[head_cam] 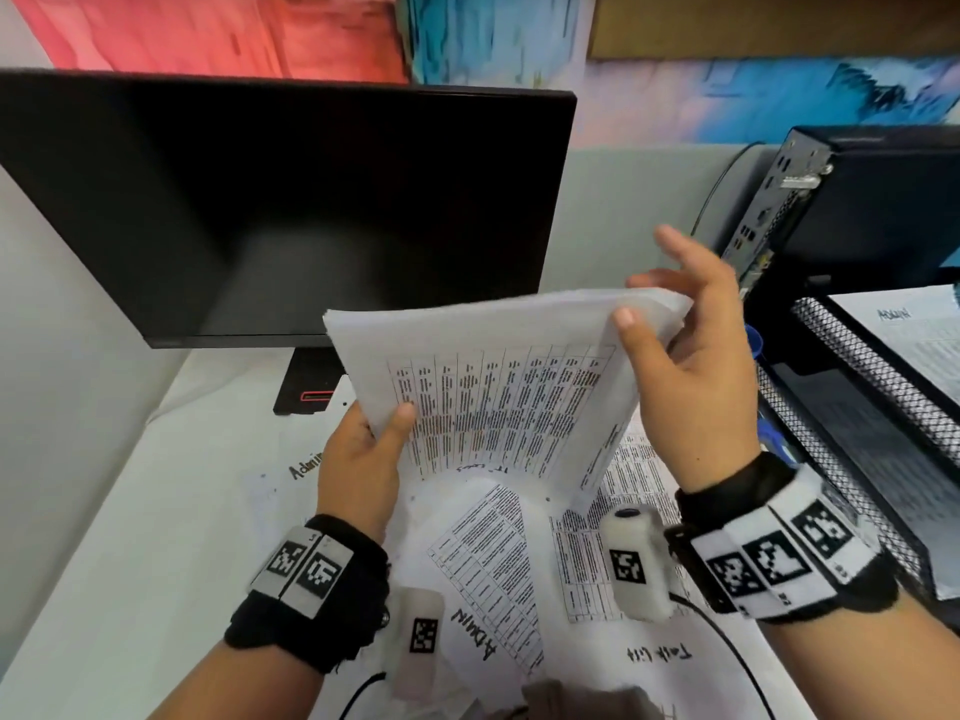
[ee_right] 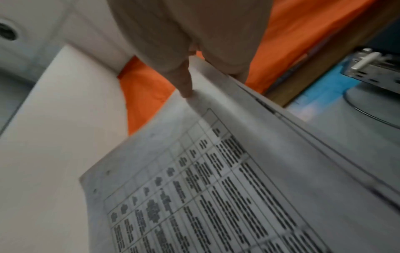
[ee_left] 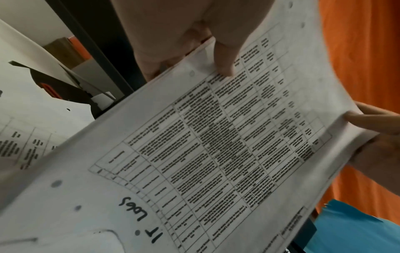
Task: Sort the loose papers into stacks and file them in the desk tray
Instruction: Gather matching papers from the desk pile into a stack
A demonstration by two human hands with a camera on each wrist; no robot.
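I hold a stack of printed table sheets (head_cam: pixel 498 387) upright above the desk, its bottom edge bowed toward me. My left hand (head_cam: pixel 363 449) pinches the lower left edge, thumb on the printed face. My right hand (head_cam: pixel 685 356) pinches the upper right corner between thumb and fingers, index finger raised. The left wrist view shows the top sheet (ee_left: pixel 216 145) marked "IT LOGS" in black pen. The right wrist view shows the same stack (ee_right: pixel 238 179) edge-on under the thumb. More loose sheets (head_cam: pixel 498 574), marked "ADMIN" and other words, lie on the desk below.
A black mesh desk tray (head_cam: pixel 857 387) stands at the right, with an "ADMIN" sheet (head_cam: pixel 914 330) on its top tier. A dark monitor (head_cam: pixel 270 210) fills the back left. A black computer case (head_cam: pixel 872 200) sits behind the tray. A cable (head_cam: pixel 727 641) crosses the papers.
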